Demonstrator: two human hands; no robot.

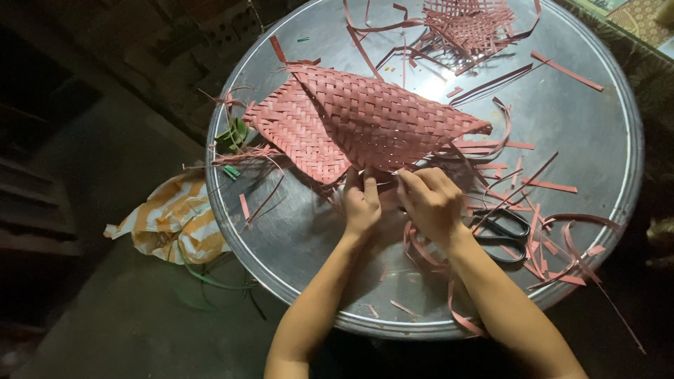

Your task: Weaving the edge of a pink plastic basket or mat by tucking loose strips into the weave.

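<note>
The left hand (pixel 362 203) lies palm down on the round, shiny metal tray table (pixel 295 245), its fingers drawn together and pinching the near edge of the pink woven mat of flat plastic strips (pixel 365 116). The right hand (pixel 430 203) sits just beside it, knuckles up, fingers curled and closed on the same near edge, where loose strip ends stick out; exactly which strip each fingertip grips is too small to tell. The two hands nearly touch at the thumbs.

The woven mat spreads away from the hands toward the far left of the table. It is folded into an angular shape, with one pointed corner reaching right and a flatter flap lying lower left, its fringe of unwoven ends trailing over the table's left rim.

Just right of the right hand, black-handled scissors (pixel 500 235) lie flat on the metal, partly covered by loose pink strip offcuts (pixel 554 260), which scatter across the right and near parts of the table. At the far edge lies a smaller, looser piece of pink open weave (pixel 469 24) with long ends straggling out.

Off the table's left side, lower down, rests an orange-and-white striped bag (pixel 172 221).
</note>
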